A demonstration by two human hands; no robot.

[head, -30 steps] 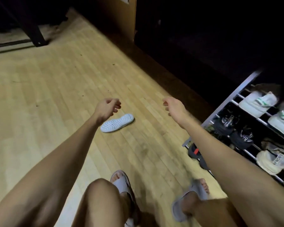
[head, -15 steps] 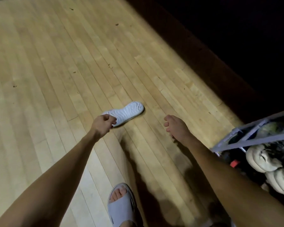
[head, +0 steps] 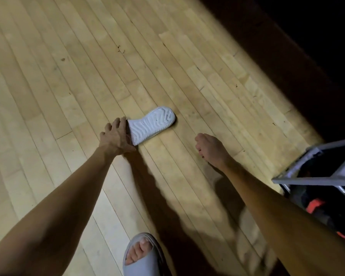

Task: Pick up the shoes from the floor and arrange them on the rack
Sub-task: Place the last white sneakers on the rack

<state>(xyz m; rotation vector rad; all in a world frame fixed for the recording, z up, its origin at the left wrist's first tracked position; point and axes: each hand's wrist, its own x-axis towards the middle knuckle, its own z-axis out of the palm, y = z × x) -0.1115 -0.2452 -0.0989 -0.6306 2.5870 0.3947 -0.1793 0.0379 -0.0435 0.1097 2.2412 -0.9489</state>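
Note:
A white shoe (head: 153, 123) lies sole-up on the wooden floor in the middle of the view. My left hand (head: 116, 136) rests against its near end with fingers spread over the heel; whether the fingers have closed on it is hidden. My right hand (head: 211, 148) hovers above the floor to the right of the shoe, fingers loosely curled, holding nothing. The metal shoe rack (head: 315, 178) shows at the right edge, with dark shoes inside.
My left foot in a grey slide sandal (head: 141, 255) stands at the bottom centre. A dark wall or baseboard (head: 307, 66) runs along the right of the floor. Wooden floor (head: 68, 76) stretches to the left and ahead.
The view has come lower and closer to the floor. My left hand has opened and reached onto the near end of the white shoe. My right hand has stayed to its right.

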